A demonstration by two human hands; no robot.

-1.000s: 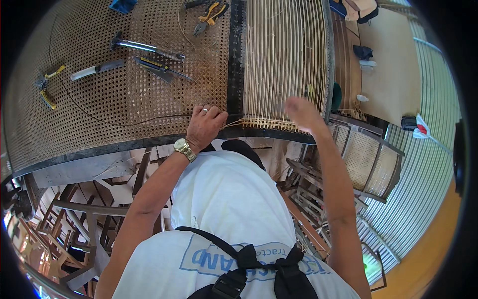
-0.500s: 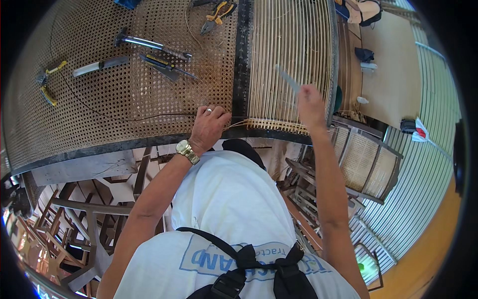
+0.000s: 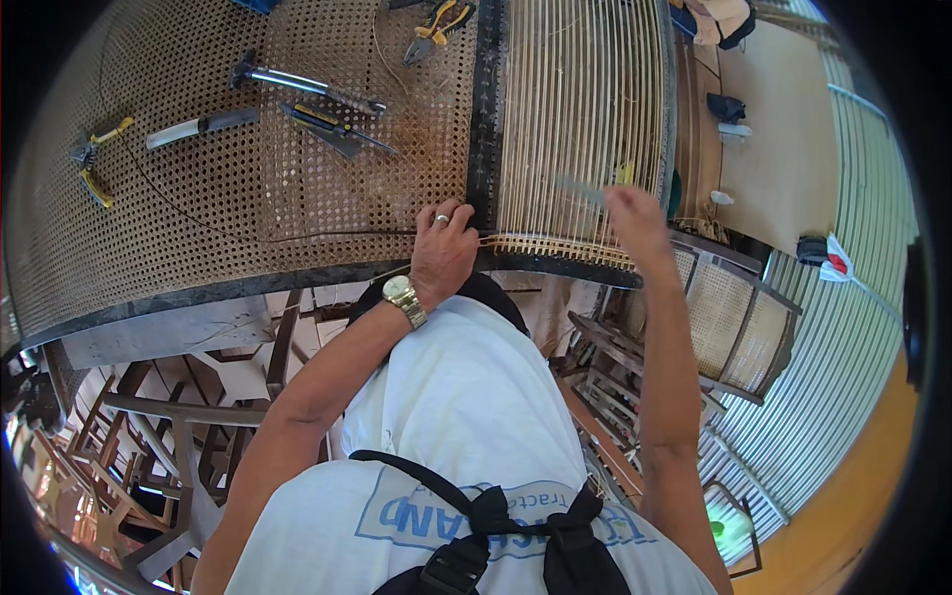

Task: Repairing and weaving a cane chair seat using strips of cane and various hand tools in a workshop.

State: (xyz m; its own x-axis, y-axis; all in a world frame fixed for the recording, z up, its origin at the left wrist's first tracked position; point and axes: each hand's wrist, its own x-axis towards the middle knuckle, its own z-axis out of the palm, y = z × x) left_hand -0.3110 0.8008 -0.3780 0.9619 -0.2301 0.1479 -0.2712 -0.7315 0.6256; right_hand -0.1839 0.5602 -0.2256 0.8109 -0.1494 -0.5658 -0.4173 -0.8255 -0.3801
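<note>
A curved dark-framed panel (image 3: 483,129) lies before me, with woven cane mesh (image 3: 347,198) on the left and parallel cane strands (image 3: 565,89) on the right. My left hand (image 3: 443,248), wearing a ring and watch, is closed at the near edge beside the dark crossbar. Its fingers pinch a pale cane strand (image 3: 486,240) that leads right into the woven near rows (image 3: 565,246). Over the parallel strands, my right hand (image 3: 637,226) grips a thin, flat greyish strip (image 3: 580,188) pointing left. Motion blurs both this hand and the strip.
On the mesh lie a hammer (image 3: 297,81), a knife (image 3: 198,128), a screwdriver-like tool (image 3: 337,129), yellow-handled pliers (image 3: 436,32) and another yellow-handled plier-like tool (image 3: 91,164). Wooden chair frames (image 3: 178,436) stand lower left. A cane-panelled piece (image 3: 729,317) stands at right.
My left hand has shifted right along the near edge, up to the crossbar. My right hand has moved slightly right and nearer, and the strip in it now lies flatter.
</note>
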